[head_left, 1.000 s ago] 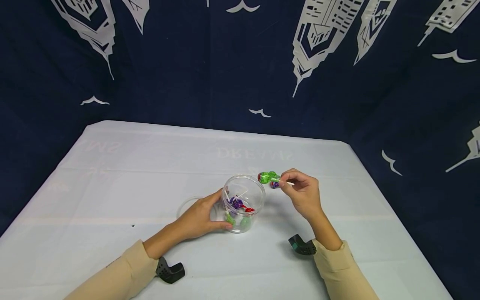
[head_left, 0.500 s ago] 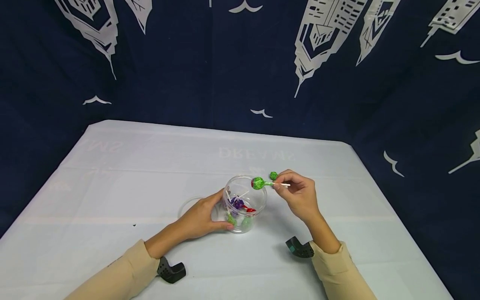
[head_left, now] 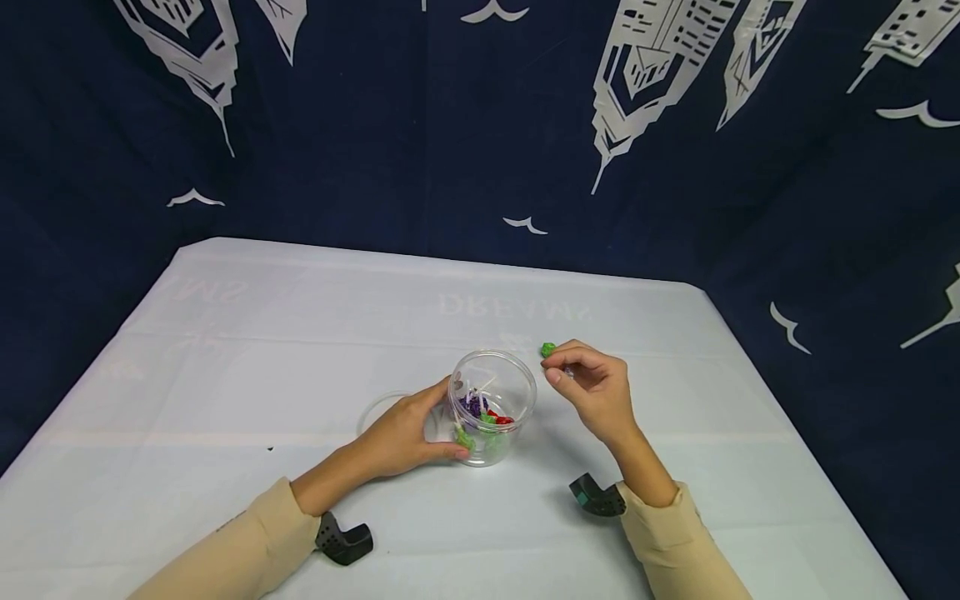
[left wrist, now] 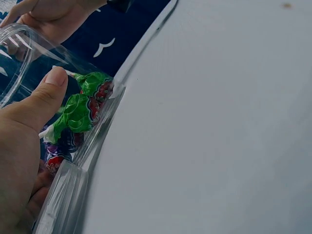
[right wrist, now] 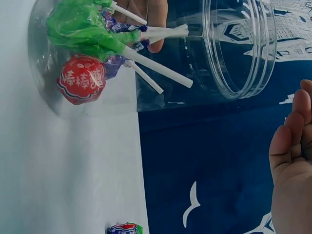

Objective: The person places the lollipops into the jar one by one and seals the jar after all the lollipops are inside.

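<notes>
A clear plastic jar (head_left: 491, 446) stands upright on the table, its mouth uncovered. My left hand (head_left: 401, 437) grips it from the left, thumb at the near side. Inside lie several wrapped lollipops: a red one (right wrist: 81, 79), green ones (left wrist: 78, 112) and purple ones (head_left: 474, 405), white sticks leaning up. My right hand (head_left: 596, 383) is just right of the rim, fingers loosely bent, holding nothing. Behind its fingertips a green-wrapped lollipop (head_left: 548, 349) shows on the table, partly hidden by the hand.
A round clear lid (head_left: 375, 408) lies left of the jar, partly behind the left hand. White cloth (head_left: 262, 375) covers the table. A dark blue printed curtain (head_left: 360, 167) hangs behind it. A small dark speck (head_left: 270, 449) lies at left.
My right hand brought a green lollipop left over the jar's mouth and let it go; it now lies inside. The right hand stays beside the rim. My left hand keeps holding the jar.
</notes>
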The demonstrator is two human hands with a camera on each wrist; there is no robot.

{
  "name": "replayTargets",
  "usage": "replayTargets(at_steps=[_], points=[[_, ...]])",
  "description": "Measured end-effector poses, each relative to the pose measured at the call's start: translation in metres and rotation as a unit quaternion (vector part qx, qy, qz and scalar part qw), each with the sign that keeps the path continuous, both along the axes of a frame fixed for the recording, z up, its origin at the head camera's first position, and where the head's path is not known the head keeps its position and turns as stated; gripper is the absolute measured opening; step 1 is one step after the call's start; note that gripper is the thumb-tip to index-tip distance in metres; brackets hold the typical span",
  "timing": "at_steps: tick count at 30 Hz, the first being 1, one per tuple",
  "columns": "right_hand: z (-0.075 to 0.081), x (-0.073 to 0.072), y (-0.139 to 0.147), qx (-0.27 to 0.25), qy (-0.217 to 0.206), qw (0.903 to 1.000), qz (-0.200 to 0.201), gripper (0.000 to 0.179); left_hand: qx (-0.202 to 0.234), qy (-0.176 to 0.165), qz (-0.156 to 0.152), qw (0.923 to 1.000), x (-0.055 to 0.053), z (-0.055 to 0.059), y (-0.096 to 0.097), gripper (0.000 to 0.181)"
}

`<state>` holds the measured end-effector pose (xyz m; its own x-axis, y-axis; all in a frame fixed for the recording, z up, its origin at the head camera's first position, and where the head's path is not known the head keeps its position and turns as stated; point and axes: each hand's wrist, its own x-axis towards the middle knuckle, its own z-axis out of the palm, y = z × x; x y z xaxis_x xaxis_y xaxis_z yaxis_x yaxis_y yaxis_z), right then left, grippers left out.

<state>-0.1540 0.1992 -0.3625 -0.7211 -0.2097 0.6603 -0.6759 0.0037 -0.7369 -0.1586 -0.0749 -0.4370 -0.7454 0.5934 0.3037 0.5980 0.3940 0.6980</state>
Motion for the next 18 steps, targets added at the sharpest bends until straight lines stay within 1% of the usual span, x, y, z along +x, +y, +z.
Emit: replayTargets(at_steps=[2,4,7,12,14,18], points=[[0.0007,0.0,0.0008,-0.006,0.0,1.0,0.0,0.023,0.001,0.001,-0.001,1.0,-0.0003,-0.0002,0.0004,0.102],[0.0012,-0.0002,0.0013,-0.011,0.0,0.9999,0.0,0.016,0.002,0.002,-0.001,1.0,-0.0005,-0.0005,0.0007,0.102],[0.0011,-0.0005,0.0022,-0.015,-0.003,0.9999,0.001,0.012,0.003,0.004,-0.001,1.0,-0.0007,-0.0012,0.0007,0.102],[0.0007,-0.0005,0.0052,0.0,-0.016,0.9998,-0.015,0.006,0.003,0.004,-0.001,1.0,-0.0008,-0.0017,0.0004,0.102],[0.0004,-0.0011,0.0068,0.004,-0.017,0.9996,-0.021,0.003,0.005,0.003,-0.003,1.0,-0.0008,-0.0012,0.0004,0.102],[-0.001,-0.0032,0.0101,0.001,-0.01,0.9993,-0.035,0.005,0.006,-0.001,-0.005,1.0,-0.0011,-0.0011,0.0005,0.102]])
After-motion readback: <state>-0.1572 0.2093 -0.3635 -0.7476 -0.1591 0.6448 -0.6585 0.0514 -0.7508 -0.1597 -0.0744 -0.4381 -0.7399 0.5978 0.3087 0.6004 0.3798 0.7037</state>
